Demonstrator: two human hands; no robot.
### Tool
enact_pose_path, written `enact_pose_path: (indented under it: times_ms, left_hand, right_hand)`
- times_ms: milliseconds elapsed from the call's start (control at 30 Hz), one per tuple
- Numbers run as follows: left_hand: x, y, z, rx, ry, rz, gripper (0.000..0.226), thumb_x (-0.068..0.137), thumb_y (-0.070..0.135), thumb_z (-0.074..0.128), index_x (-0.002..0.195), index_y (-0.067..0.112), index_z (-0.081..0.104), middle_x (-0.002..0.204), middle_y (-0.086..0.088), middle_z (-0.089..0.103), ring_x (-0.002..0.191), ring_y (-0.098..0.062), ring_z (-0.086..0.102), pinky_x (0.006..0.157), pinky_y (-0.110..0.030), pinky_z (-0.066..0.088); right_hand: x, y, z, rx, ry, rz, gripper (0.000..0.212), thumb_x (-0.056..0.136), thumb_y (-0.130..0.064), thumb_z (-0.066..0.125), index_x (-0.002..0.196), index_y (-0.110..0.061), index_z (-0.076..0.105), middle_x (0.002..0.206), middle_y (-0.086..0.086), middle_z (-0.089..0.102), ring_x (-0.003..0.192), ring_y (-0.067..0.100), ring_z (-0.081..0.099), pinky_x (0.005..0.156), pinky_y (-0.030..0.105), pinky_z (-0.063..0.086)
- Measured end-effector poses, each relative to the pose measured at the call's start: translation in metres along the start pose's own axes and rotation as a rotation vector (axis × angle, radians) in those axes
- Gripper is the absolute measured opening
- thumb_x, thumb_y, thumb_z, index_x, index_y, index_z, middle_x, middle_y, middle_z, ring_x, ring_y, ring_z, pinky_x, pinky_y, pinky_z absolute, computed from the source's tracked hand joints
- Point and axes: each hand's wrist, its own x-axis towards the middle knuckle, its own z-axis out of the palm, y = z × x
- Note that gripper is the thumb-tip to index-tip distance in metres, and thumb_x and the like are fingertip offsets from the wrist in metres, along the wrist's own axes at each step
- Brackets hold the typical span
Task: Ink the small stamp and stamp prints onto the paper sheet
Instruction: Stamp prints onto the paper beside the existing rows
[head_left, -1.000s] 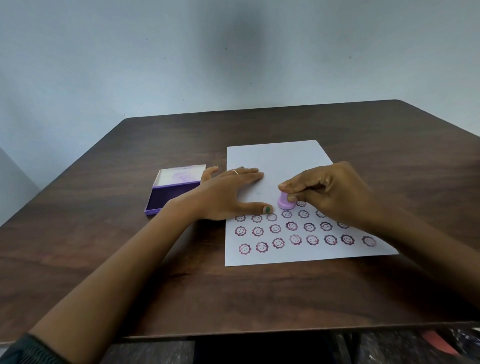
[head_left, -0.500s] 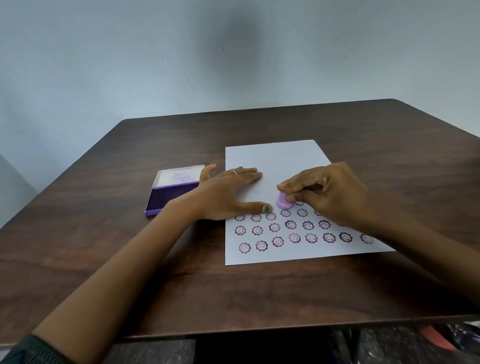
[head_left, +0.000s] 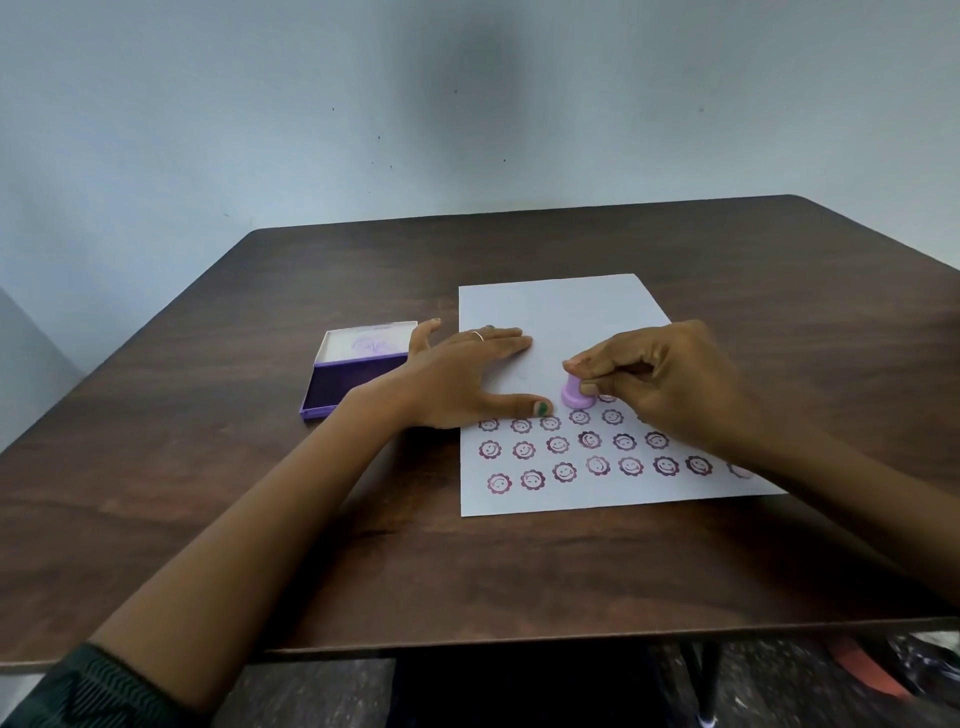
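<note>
A white paper sheet (head_left: 566, 306) lies on the dark wooden table (head_left: 208, 493). Its near half carries several rows of purple flower-face prints (head_left: 558, 445). My right hand (head_left: 670, 379) pinches a small lilac stamp (head_left: 574, 395), whose base rests on the paper at the left end of the partly hidden top row. My left hand (head_left: 457, 379) lies flat with fingers spread, pressing the sheet's left edge, thumb tip next to the stamp. An open purple ink pad (head_left: 345, 382) with a white lid sits left of the sheet.
A pale wall rises behind the table's far edge. The near table edge runs below my forearms, with dark floor and a reddish object (head_left: 865, 667) beneath at the lower right.
The stamp and my right hand stay at nearly the same spot on the paper. My left hand has not moved. Only the head view shifted slightly.
</note>
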Motion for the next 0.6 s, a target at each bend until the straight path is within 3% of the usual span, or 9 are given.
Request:
enact_pose_path:
  times_ms: [300,367,467,600]
  left_hand:
    - [0.002,-0.001,-0.001,0.008,-0.001,0.01,0.1,0.061,0.082,0.03,0.148,0.033,0.022,0.158,0.01,0.02,0.146,-0.013,0.015,0.114,-0.052,-0.008]
    - [0.002,-0.001,-0.002,0.006,0.002,0.014,0.101,0.061,0.083,0.03,0.148,0.032,0.022,0.158,0.01,0.021,0.145,-0.012,0.016,0.114,-0.053,-0.007]
    - [0.0,-0.001,-0.002,-0.006,0.004,0.02,0.1,0.062,0.084,0.031,0.148,0.032,0.023,0.158,0.01,0.022,0.145,-0.012,0.016,0.115,-0.054,-0.007]
    - [0.0,-0.001,-0.001,-0.011,0.004,0.019,0.092,0.071,0.079,0.037,0.148,0.031,0.022,0.158,0.009,0.021,0.146,-0.012,0.015,0.114,-0.054,-0.008]
  right_hand:
    - [0.005,0.001,-0.002,0.041,-0.019,0.066,0.02,0.072,-0.004,0.073,0.09,-0.011,0.073,0.092,0.001,0.073,0.087,-0.001,0.064,0.08,0.006,0.048]
    - [0.006,0.001,-0.005,0.081,-0.027,0.141,0.021,0.07,-0.007,0.075,0.088,-0.017,0.074,0.091,-0.002,0.074,0.084,0.003,0.067,0.08,0.013,0.052]
    - [0.007,0.001,-0.016,0.475,0.111,0.295,0.021,0.067,-0.009,0.076,0.084,-0.021,0.073,0.088,-0.005,0.076,0.083,0.012,0.071,0.076,0.022,0.058]
    - [0.012,0.01,-0.03,1.186,0.372,0.503,0.023,0.066,-0.008,0.069,0.089,-0.006,0.069,0.083,0.005,0.077,0.087,0.017,0.071,0.075,0.021,0.057]
